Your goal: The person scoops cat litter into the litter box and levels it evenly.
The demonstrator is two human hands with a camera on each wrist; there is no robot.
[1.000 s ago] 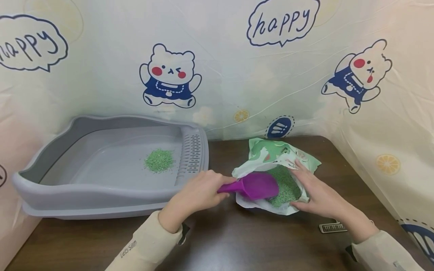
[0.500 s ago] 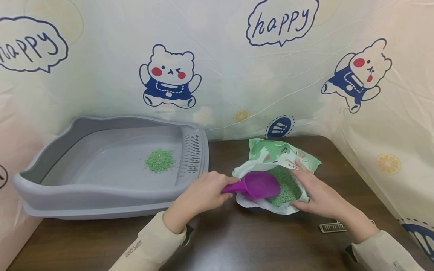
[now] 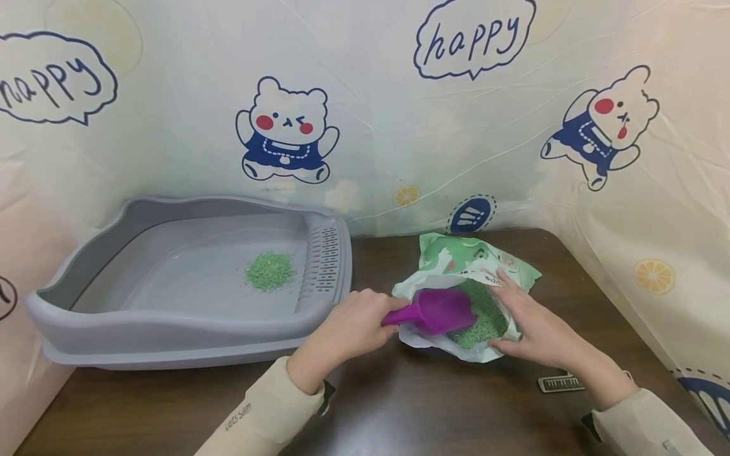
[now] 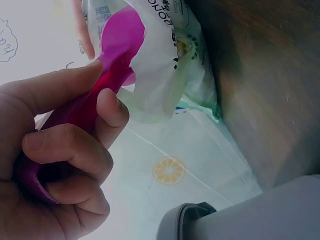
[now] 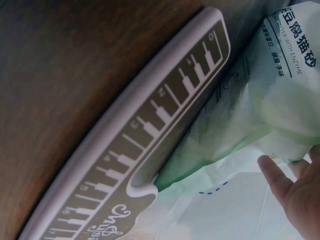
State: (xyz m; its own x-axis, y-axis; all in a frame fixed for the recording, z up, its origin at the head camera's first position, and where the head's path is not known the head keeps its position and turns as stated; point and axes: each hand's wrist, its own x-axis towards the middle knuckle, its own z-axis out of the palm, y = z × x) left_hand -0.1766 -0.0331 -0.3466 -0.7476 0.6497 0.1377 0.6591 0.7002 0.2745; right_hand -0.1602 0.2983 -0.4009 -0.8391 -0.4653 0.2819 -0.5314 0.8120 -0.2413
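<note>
In the head view my left hand (image 3: 358, 323) grips the handle of a purple scoop (image 3: 445, 310). Its bowl lies inside the mouth of a cat litter bag (image 3: 456, 250), against the green granular litter (image 3: 485, 316). The left wrist view shows my fingers curled round the handle (image 4: 80, 110). At the right side of the mouth, my right hand (image 3: 536, 323) holds the bag, thumb at the near rim and fingers at the far rim. Printed lettering shows on the bag's outside (image 5: 280, 65) in the right wrist view.
A grey litter box (image 3: 171, 326) stands on the left of the brown table (image 3: 388, 405), with a small heap of green litter (image 3: 270, 271) on its floor. Beneath my right forearm lies a ruler (image 3: 561, 383) printed with piano keys. A patterned cloth (image 3: 376, 126) backs the table.
My left hand has shifted slightly right, carrying the scoop a little deeper into the bag. The right hand keeps its place at the bag.
</note>
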